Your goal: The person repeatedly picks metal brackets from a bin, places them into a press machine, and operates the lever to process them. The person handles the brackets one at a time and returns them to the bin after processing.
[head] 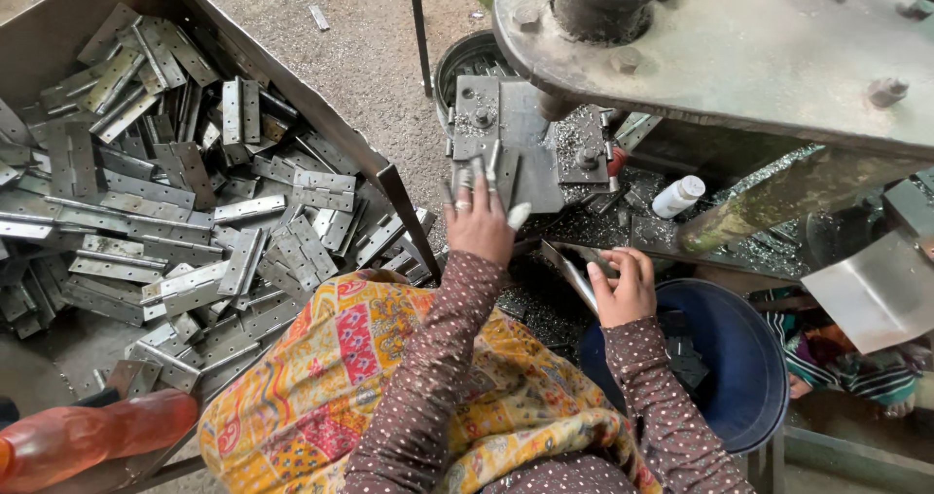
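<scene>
Left hand (479,223) presses a hinge plate (484,168) flat on the press die (506,134); right hand (623,285) grips another plate (574,265). Stiff, thin, likely sharp-edged steel: hold by the long edges.

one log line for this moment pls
left hand: on grey steel press die | right hand: holding flat metal hinge plate | blue round tub: below
</scene>
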